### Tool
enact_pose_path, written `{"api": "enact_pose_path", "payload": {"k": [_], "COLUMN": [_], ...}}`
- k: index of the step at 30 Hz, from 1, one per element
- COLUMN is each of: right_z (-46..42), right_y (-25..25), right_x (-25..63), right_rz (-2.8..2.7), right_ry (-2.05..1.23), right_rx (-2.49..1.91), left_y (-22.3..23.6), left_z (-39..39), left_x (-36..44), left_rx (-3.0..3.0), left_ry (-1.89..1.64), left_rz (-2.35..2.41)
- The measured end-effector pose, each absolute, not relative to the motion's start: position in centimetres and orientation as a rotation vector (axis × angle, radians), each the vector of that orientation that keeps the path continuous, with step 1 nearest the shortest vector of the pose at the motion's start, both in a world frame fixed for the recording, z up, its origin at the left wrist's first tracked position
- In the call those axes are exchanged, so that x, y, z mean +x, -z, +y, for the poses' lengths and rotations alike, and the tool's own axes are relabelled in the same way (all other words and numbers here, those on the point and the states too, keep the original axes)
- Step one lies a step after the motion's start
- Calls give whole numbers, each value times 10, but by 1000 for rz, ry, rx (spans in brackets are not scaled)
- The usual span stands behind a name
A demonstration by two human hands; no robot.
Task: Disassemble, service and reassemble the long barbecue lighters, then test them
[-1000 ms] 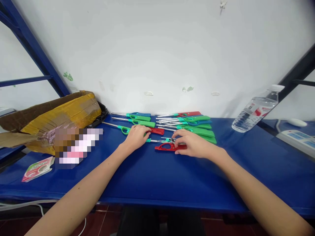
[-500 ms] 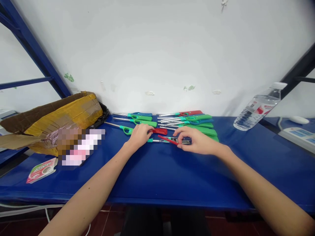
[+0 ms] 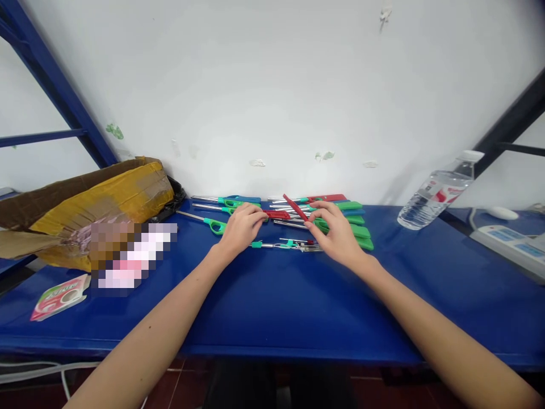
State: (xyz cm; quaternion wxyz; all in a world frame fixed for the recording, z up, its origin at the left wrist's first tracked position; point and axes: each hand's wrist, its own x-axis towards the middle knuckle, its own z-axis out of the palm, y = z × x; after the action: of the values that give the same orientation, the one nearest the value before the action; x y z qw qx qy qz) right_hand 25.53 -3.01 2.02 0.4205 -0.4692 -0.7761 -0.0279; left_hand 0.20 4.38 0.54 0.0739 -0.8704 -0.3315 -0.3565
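Observation:
My right hand [image 3: 336, 234] pinches a red plastic half-shell [image 3: 295, 207] and holds it tilted above the blue table [image 3: 281, 307]. Beside it, my left hand [image 3: 240, 227] grips another red shell piece [image 3: 276, 215] at about the same height. Below the hands lies a bare lighter core [image 3: 286, 245] with a metal tube and teal end pieces. Behind them sit several long-nosed lighters with green handles [image 3: 340, 218], and more lie at the back left [image 3: 227, 202].
An open cardboard box [image 3: 91, 210] lies at the left with a small red and green packet [image 3: 57, 296] in front of it. A water bottle [image 3: 438, 191] leans at the right, next to a white power strip [image 3: 511, 245]. A white wall rises behind.
My right hand lifted the red shell off the table, up and towards the back. My left hand raised its red piece slightly. The bare lighter core now lies uncovered on the table.

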Motion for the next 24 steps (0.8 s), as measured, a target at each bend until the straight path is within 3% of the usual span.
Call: {"api": "enact_pose_path", "payload": {"k": [12, 20, 24], "right_z": [-10, -12, -14], "right_y": [-2, -12, -18], "right_x": [241, 284, 290], "right_rz": [-2127, -2053, -2055], "right_ry": [128, 156, 129], "right_rx": [-1331, -1357, -1288], "left_y": [-30, -36, -31], "left_z": [38, -12, -25], "left_x": [-19, 10, 19], "left_rx": [-2262, -2778, -3060], "left_ry": [1392, 1238, 991], "left_rz": [-1072, -590, -475]}}
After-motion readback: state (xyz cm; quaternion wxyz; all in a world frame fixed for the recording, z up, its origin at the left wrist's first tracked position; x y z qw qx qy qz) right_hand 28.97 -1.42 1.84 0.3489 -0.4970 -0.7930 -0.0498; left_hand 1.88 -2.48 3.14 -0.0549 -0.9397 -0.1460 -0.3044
